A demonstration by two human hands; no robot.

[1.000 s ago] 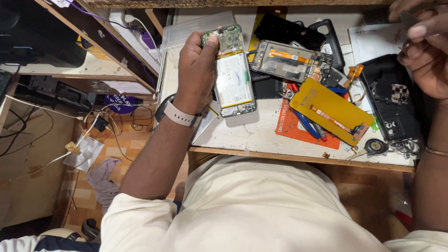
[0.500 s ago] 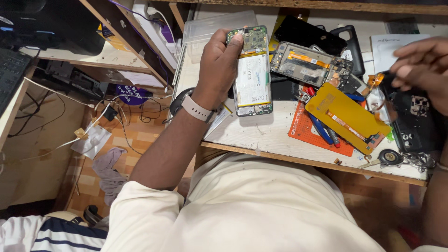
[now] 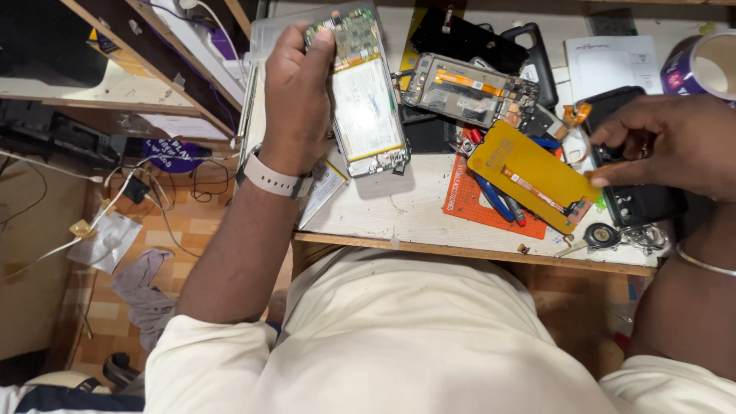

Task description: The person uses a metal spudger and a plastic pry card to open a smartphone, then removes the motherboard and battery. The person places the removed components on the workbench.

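My left hand [image 3: 297, 84] grips an opened phone [image 3: 360, 96] by its left edge, with the green circuit board and white battery facing up, held just above the white worktable [image 3: 406, 211]. My right hand [image 3: 675, 142] reaches in from the right; its fingertips touch the right end of a yellow display panel [image 3: 529, 169] with a thin orange flex strip. That panel lies tilted across an orange mat [image 3: 468, 203]. A white band sits on my left wrist and a thin metal bangle on my right.
A second opened phone frame [image 3: 468, 88] lies behind the yellow panel, with black phone covers [image 3: 491, 38] at the back and a dark phone [image 3: 644, 199] under my right hand. Blue-handled tools [image 3: 494, 201], a tape roll [image 3: 709, 65], white papers [image 3: 613, 65]; cables and shelves at left.
My right hand has come down from the upper right onto the right end of the yellow panel. The left hand still holds the opened phone. The camera has shifted, so the table sits differently in view.
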